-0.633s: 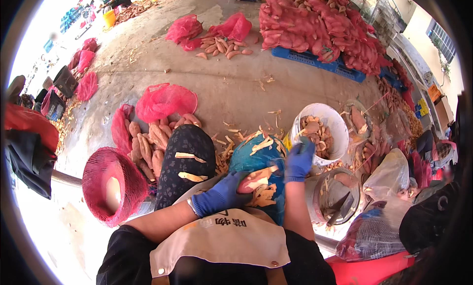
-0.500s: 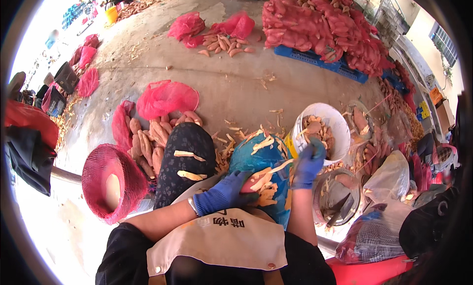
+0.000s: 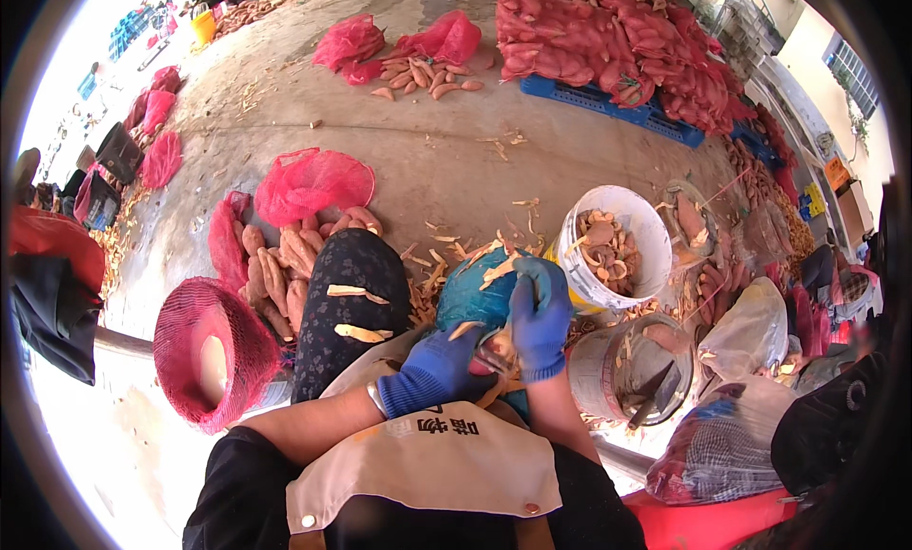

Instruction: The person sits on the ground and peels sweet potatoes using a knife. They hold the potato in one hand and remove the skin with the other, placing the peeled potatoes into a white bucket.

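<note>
I make out a pink-skinned, rounded tuber (image 3: 483, 368) low over the lap, between the two hands, with only a small part showing. The blue-knit-gloved left hand (image 3: 427, 366) is curled around it, its fingertips hidden from me. The matching blue-gloved right hand (image 3: 540, 317) crowds in just beside it, fingers bent; I can't tell how far they close or whether they grip a tool. Both gloves cover the lower part of the crinkled teal covering (image 3: 472, 298). Heaped pieces hide the bottom of the round white plastic bucket (image 3: 655, 235).
</note>
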### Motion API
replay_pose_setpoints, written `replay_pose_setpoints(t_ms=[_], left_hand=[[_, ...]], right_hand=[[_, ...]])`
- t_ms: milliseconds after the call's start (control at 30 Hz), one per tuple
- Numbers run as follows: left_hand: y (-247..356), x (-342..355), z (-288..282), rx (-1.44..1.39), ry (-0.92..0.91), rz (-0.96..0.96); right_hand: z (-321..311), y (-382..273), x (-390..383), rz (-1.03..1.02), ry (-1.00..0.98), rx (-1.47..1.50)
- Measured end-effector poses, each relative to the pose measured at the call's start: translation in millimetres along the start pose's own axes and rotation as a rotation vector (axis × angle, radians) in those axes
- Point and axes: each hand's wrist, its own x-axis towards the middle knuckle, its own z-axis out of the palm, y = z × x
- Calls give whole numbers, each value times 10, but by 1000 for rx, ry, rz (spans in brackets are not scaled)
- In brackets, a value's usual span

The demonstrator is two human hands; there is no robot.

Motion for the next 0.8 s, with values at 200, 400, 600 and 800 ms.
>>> replay_pose_setpoints(t_ms=[200, 400, 600, 800], left_hand=[[-23, -29, -160, 188, -8, 110], [-21, 177, 31, 225, 16, 119], [-194, 208, 128, 136, 108, 158], [-320, 200, 180, 96, 118, 482]], right_hand=[[-298, 1503, -55, 282, 308, -198], [138, 895, -202, 431, 104, 206], [-203, 1406, -115, 633, 311, 450], [27, 912, -193, 602, 236, 321]])
